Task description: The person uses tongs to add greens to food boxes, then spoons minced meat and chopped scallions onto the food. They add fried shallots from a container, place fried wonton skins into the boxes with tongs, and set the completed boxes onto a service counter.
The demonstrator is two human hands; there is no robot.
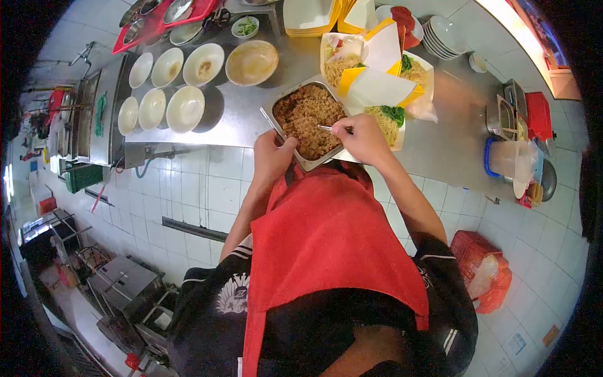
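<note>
A square metal tray [271, 118] full of brown minced food [309, 113] is tilted at the counter's front edge. My left hand [274, 154] grips its lower left rim, fingers wrapped round it. On the right, my right hand [362, 138] is closed on the handle of a metal spoon [325, 128], whose far end is in the minced food. Just beyond the tray stand yellow and white paper boxes [379, 88] with noodles. One holds noodles [384, 125] and green leaves [394, 114], close to my right hand.
Several pale bowls [185, 109] stand on the steel counter [452, 138] at left. Stacked paper boxes [308, 16] and white plates [443, 38] are at the back. A clear plastic container [504, 157] is at right. A red crate [471, 254] sits below.
</note>
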